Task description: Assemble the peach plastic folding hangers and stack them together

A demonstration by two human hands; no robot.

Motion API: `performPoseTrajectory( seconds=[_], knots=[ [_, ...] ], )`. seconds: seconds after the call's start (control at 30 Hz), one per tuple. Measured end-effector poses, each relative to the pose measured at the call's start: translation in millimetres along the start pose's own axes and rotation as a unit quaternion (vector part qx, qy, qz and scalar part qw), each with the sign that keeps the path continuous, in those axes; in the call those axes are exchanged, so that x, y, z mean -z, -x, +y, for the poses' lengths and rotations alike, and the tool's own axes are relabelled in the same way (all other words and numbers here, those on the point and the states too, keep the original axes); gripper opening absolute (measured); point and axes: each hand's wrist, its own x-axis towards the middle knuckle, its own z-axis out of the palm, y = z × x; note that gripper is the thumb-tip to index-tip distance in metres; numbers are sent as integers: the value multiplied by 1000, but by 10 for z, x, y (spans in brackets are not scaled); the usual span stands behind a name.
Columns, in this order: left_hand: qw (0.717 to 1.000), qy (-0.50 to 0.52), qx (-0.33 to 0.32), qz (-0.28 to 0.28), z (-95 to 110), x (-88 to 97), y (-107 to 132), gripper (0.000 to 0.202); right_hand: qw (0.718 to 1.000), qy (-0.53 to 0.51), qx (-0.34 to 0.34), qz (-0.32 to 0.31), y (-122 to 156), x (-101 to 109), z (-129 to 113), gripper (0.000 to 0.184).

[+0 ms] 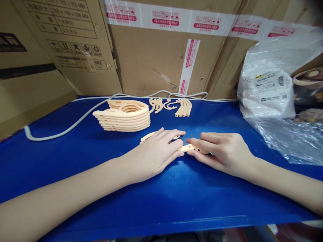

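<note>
Left hand (163,148): one, curled over peach piece (186,148), gripping
Right hand (222,148): one, fingertips pinching second piece (205,151)
Both pieces: we see them mid-table, on blue top (176,201)
Stack (123,121): one, behind left hand
Tubes (185,107): we count four, at back

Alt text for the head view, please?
A person's left hand and right hand hold cream pieces close together at a blue table. Behind them are a stack of cream parts, small loose parts and a white cable, with cardboard at the back and a plastic bag at right.
</note>
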Motion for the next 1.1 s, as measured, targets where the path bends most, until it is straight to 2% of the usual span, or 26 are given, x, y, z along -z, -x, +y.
performPoseTrajectory(
  seconds=[0.4,0.63,0.87,1.0,1.1],
  knots=[
    [1000,8,-5,6,-12,-17,5,26,986,-134,-82,-51,-1,-18,-21,26],
    [1000,13,-5,8,-9,-16,3,26,977,-177,-99,-66,-26,-12,-33,24],
    [1000,14,-3,-1,-11,-16,-7,27,981,-160,-88,-64,-28,-10,-37,28],
    [999,32,0,-4,-10,18,5,27,985,-144,-49,-79,-19,17,-3,27],
    [996,79,39,4,-28,72,35,35,987,-132,-2,-90,-13,37,30,27]
  ],
)
